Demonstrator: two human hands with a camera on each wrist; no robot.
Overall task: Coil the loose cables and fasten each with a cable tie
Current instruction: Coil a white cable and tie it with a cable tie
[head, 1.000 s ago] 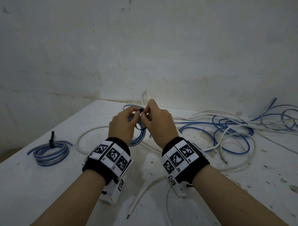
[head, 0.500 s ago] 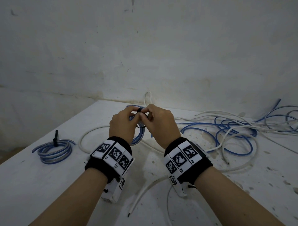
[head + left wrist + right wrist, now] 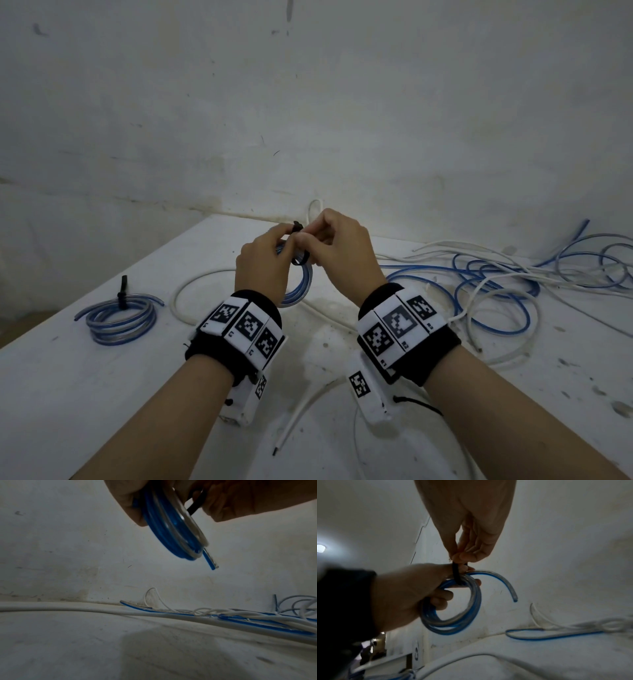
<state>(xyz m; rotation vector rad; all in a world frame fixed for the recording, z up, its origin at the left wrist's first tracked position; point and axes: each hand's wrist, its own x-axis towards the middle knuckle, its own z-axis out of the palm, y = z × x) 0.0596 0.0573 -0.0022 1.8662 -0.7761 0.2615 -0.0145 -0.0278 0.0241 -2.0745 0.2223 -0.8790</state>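
Dim, cool, grainy pictures. A lamp (image 3: 320, 548) glows left of the hands; soft shadow lies beneath them. Wrist views blur and bend at the edges.

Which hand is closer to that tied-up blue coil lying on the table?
Left. The left hand is raised over the table to the right of the tied coil; the right hand is farther right again, beyond the left.

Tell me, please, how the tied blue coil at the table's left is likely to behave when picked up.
The tied blue coil would probably lift as one bundle, since a black tie binds its loops. It looks springy rather than limp: the loops hold a round shape. One free end sticks out and may snag.
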